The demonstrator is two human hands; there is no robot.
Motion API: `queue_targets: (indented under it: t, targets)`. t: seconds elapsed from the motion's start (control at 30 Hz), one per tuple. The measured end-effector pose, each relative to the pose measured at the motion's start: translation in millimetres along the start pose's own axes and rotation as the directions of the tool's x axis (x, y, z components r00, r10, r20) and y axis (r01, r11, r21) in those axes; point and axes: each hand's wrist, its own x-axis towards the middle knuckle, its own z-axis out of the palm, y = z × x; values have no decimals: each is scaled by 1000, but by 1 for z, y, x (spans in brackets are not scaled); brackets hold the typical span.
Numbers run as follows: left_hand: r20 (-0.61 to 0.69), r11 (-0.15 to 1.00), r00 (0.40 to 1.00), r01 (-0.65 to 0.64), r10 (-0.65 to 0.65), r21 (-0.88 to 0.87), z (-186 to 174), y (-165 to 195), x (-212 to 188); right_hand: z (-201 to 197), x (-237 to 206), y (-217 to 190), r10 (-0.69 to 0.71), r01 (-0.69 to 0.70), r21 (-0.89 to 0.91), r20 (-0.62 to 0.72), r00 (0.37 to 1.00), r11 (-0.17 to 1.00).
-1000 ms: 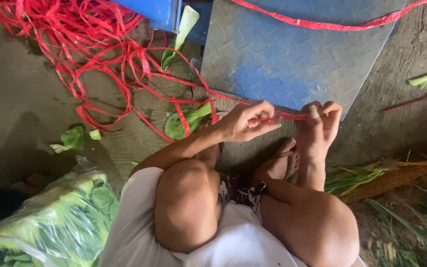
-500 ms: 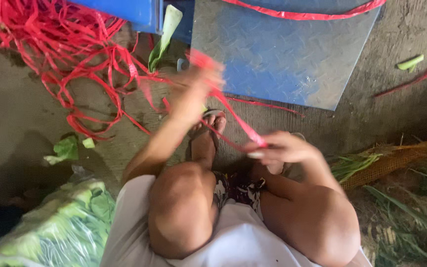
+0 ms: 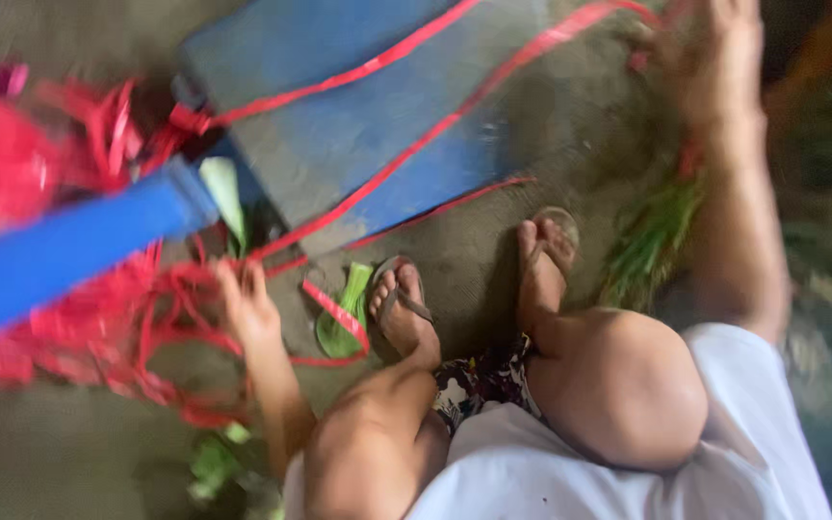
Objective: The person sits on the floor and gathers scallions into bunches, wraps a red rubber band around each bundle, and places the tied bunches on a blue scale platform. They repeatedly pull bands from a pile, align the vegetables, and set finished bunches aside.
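The view is blurred by motion. My left hand (image 3: 246, 310) is low at the left, at the edge of a tangled heap of red plastic strips (image 3: 98, 327), with its fingers closed on a strip. One long red strip (image 3: 455, 116) runs taut from there across the blue metal plate (image 3: 358, 144) up to my right hand (image 3: 715, 67). That hand is raised at the top right and appears to grip the strip's far end. My bare knees and both sandalled feet (image 3: 406, 313) lie between the hands.
A blue bar (image 3: 60, 255) crosses the left side above the red heap. A green leaf (image 3: 344, 313) lies by my left foot. A bunch of green stalks (image 3: 647, 241) lies on the concrete floor under my right arm. More leaf scraps (image 3: 214, 462) lie at the bottom left.
My hands have spread far apart: the right has swung up and right, the left down into the red heap, stretching a strip between them. The camera has turned, so the plate now sits at the upper left.
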Motion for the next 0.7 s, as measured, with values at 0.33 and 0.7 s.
queue_targets:
  t: [0.33, 0.7]
  targets:
    - [415, 819, 780, 208, -469, 535, 129, 32, -235, -33, -218, -228, -176, -547, 536, 799, 575, 643]
    - [814, 622, 99, -594, -573, 510, 347, -114, -186, -45, -377, -259, 854, -429, 903, 199, 481, 31]
